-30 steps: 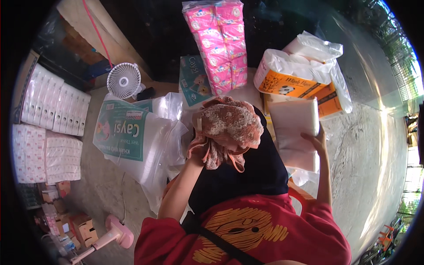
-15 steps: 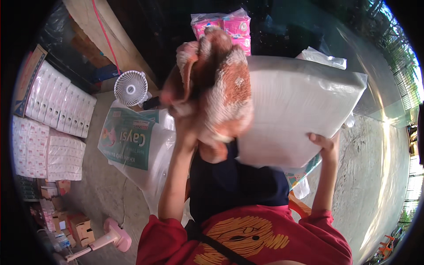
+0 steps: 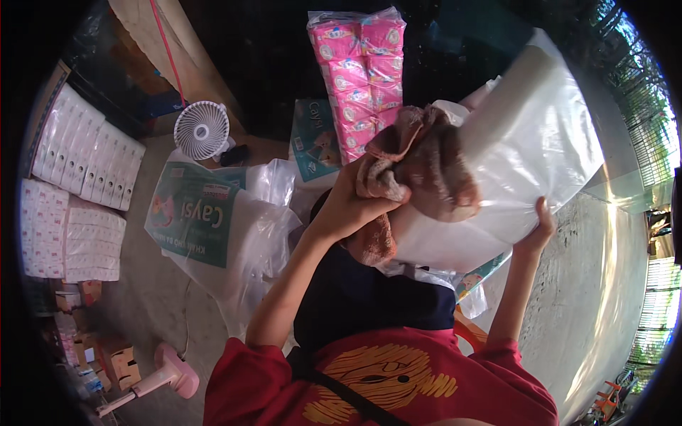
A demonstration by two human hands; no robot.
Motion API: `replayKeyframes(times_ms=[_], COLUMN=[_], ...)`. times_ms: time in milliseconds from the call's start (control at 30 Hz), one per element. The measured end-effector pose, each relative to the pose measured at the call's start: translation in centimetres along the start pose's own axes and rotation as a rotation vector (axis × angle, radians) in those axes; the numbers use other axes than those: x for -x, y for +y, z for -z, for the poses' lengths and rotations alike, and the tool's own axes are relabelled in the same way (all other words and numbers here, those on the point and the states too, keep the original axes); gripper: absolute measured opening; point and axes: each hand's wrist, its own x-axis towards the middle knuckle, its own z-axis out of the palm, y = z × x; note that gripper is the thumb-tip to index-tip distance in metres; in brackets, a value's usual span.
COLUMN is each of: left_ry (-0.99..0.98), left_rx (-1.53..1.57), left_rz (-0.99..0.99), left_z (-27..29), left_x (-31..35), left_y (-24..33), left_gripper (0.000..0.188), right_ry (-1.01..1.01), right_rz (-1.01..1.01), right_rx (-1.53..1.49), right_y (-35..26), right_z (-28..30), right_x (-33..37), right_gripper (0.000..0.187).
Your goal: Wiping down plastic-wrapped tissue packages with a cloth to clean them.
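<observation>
A crumpled orange-brown and white towel (image 3: 440,170) is bunched in my left hand (image 3: 359,206), its fingers wrapped round it. The towel lies over the near left part of a large white plastic-wrapped pack (image 3: 529,163). My right hand (image 3: 538,227) grips the lower right edge of that pack, thumb on top; the other fingers are hidden beneath. The pack is held tilted above my lap, its far end raised. Behind the towel stands a clear bag of pink packets (image 3: 355,78).
Clear bags with green printed panels (image 3: 192,213) lie to the left, near a small white fan (image 3: 202,130). Wrapped white packs (image 3: 89,156) are stacked at the far left. A pink stand (image 3: 170,373) and cardboard boxes (image 3: 124,366) are lower left.
My left hand has brought the towel right and down onto the pack, uncovering more of the pink packets. The pack's far end has tilted up and to the right.
</observation>
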Motion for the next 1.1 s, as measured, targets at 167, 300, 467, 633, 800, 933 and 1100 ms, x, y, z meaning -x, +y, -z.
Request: replayKeyframes(times_ms=[167,300,467,633,800,933,1100], left_ry=[0.150,0.253,0.266,0.228,0.217,0.210,0.100], left_rx=[-0.086,-0.084,-0.050,-0.018,0.019,0.061,0.253], left_rz=[-0.032,-0.248,-0.382,-0.359,-0.345,-0.331,-0.334], left_z=[1.8,2.8,2.1,1.9,2.3,2.7,2.3], left_x=[-0.1,0.2,0.0,0.3,1.0,1.1,0.9], left_y=[-1.5,0.3,3.6,5.4,5.2,5.3,5.5], left_gripper=[0.068,0.071,0.076,0.081,0.085,0.089,0.086], right_ry=[-0.351,-0.496,-0.422,-0.442,-0.457,-0.449,-0.451], right_rz=[-0.050,-0.037,-0.025,-0.014,-0.076,-0.065,-0.076], right_rx=[0.391,0.575,0.499,0.477,0.508,0.493,0.487], right_y=[0.3,1.5,3.3,4.4,4.6,4.2,4.0], right_z=[-1.6,-3.5,-3.3,-2.9,-3.3,-3.4,-3.7], right_x=[2.1,2.7,3.2,3.4,3.3,3.3,3.6], right_gripper=[0.066,0.069,0.072,0.077,0.082,0.079,0.073])
